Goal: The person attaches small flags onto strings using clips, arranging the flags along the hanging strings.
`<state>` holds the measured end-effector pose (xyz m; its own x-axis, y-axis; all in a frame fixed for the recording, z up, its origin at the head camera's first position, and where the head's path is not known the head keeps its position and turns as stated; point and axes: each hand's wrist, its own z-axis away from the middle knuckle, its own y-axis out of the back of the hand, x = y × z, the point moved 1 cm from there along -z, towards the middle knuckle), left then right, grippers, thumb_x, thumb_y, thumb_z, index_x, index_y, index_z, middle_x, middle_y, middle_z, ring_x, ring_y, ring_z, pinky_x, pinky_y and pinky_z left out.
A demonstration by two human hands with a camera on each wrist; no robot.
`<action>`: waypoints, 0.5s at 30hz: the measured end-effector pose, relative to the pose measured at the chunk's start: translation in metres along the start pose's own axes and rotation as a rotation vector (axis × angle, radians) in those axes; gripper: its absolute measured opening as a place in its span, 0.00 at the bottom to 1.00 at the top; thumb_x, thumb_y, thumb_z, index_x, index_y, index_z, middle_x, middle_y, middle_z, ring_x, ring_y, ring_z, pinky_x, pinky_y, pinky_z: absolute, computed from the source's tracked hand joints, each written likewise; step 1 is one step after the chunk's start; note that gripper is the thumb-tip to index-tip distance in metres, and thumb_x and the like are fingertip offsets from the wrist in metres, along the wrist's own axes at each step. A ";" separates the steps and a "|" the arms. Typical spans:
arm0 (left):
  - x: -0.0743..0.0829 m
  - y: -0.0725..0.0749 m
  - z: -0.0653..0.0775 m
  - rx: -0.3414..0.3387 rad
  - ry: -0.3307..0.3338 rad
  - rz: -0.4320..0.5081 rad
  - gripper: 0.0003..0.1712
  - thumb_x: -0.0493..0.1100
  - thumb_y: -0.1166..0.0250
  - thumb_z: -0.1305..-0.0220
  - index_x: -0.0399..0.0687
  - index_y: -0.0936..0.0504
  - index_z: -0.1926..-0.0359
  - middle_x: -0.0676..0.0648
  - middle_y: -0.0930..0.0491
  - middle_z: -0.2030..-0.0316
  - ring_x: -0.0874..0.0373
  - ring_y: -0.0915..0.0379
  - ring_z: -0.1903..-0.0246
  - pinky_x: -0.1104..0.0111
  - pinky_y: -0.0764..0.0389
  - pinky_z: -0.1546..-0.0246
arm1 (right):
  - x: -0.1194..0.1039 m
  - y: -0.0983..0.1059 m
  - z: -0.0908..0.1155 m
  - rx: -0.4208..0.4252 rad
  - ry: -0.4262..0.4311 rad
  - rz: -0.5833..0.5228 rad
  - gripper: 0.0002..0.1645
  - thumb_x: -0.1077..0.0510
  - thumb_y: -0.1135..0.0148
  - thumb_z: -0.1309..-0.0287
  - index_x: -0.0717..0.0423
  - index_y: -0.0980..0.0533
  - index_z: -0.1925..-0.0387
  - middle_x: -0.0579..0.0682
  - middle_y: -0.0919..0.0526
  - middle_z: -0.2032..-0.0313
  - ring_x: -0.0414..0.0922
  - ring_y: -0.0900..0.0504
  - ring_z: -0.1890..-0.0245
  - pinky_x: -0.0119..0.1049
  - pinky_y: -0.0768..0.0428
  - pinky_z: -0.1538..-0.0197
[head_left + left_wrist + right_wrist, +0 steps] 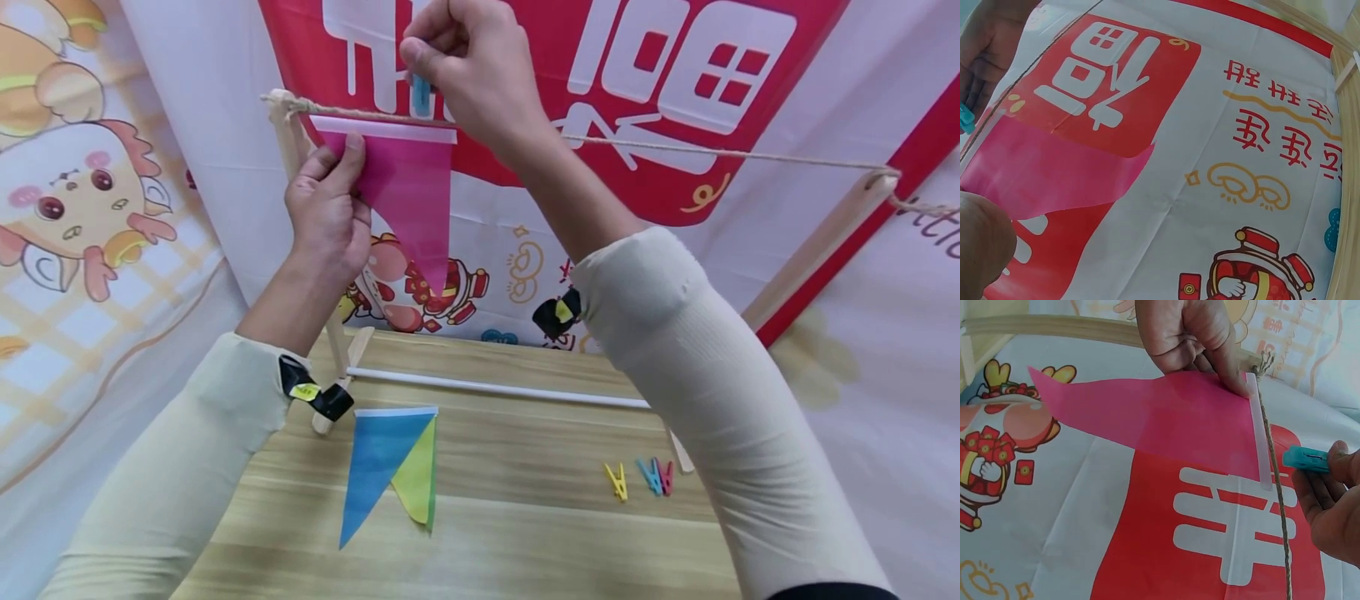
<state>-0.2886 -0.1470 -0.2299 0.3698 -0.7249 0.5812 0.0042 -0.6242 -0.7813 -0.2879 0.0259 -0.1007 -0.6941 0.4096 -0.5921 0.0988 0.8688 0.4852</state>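
Note:
My left hand [330, 200] pinches a pink triangular pennant [416, 183] near the left end of its pale top strip, thumb in front. The strip lies just under a twine line [652, 147] tied between wooden posts. Above the twine, my right hand [480, 62] pinches a blue clothespin [421, 96] that points down at the pennant's top edge. In the right wrist view the clothespin [1307, 459] sits beside the twine, apart from the strip. Only a bit of the clothespin [966, 119] shows in the left wrist view, where the pink pennant [1054, 169] hangs slack.
On the wooden table [525, 533] lie a blue pennant [378, 458] over a yellow-green one [415, 483]. Farther right are a yellow clothespin [617, 482], a blue clothespin [649, 477] and a pink clothespin [665, 477]. A white rod [495, 388] runs low between the wooden posts [817, 250].

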 end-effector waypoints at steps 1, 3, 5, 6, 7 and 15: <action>0.001 0.000 0.000 0.000 0.001 0.000 0.19 0.37 0.25 0.27 0.41 0.10 0.38 0.46 0.14 0.36 0.52 0.17 0.31 0.65 0.10 0.34 | 0.000 -0.002 -0.001 0.009 -0.003 -0.008 0.15 0.54 0.32 0.20 0.60 0.13 0.43 0.53 0.11 0.49 0.37 0.15 0.55 0.25 0.12 0.37; 0.001 0.000 0.000 0.004 0.007 0.000 0.20 0.38 0.24 0.27 0.42 0.10 0.37 0.46 0.14 0.36 0.53 0.17 0.30 0.66 0.10 0.33 | -0.001 -0.006 -0.002 0.023 -0.010 -0.021 0.15 0.54 0.31 0.21 0.60 0.13 0.44 0.53 0.11 0.51 0.37 0.15 0.57 0.25 0.11 0.39; 0.002 0.001 0.000 0.009 0.012 -0.003 0.20 0.39 0.24 0.28 0.43 0.10 0.37 0.47 0.14 0.35 0.53 0.17 0.30 0.66 0.10 0.33 | -0.002 -0.010 -0.002 0.030 -0.016 -0.029 0.14 0.54 0.31 0.21 0.59 0.13 0.45 0.53 0.10 0.52 0.38 0.14 0.58 0.25 0.11 0.40; 0.002 0.002 0.000 0.011 0.012 -0.004 0.20 0.39 0.24 0.28 0.43 0.10 0.37 0.47 0.14 0.35 0.54 0.17 0.30 0.66 0.10 0.33 | -0.002 -0.012 -0.002 0.029 -0.015 -0.030 0.14 0.54 0.30 0.21 0.59 0.13 0.45 0.53 0.10 0.53 0.38 0.14 0.58 0.25 0.11 0.41; 0.001 0.002 0.000 0.013 0.012 -0.004 0.20 0.39 0.24 0.28 0.43 0.09 0.37 0.47 0.14 0.35 0.54 0.17 0.30 0.66 0.10 0.33 | -0.002 -0.013 -0.002 0.027 -0.017 -0.031 0.14 0.54 0.30 0.22 0.59 0.13 0.45 0.53 0.10 0.53 0.38 0.14 0.58 0.25 0.11 0.41; -0.002 0.002 -0.002 0.006 -0.003 -0.001 0.21 0.39 0.24 0.28 0.43 0.10 0.36 0.47 0.15 0.35 0.54 0.17 0.30 0.67 0.11 0.32 | 0.001 -0.020 -0.004 0.000 -0.032 -0.015 0.13 0.55 0.30 0.21 0.60 0.13 0.46 0.53 0.11 0.56 0.38 0.15 0.60 0.27 0.10 0.44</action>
<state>-0.2915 -0.1475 -0.2318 0.3721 -0.7234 0.5815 0.0101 -0.6233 -0.7819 -0.2934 0.0079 -0.1080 -0.6726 0.4051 -0.6192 0.0883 0.8748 0.4763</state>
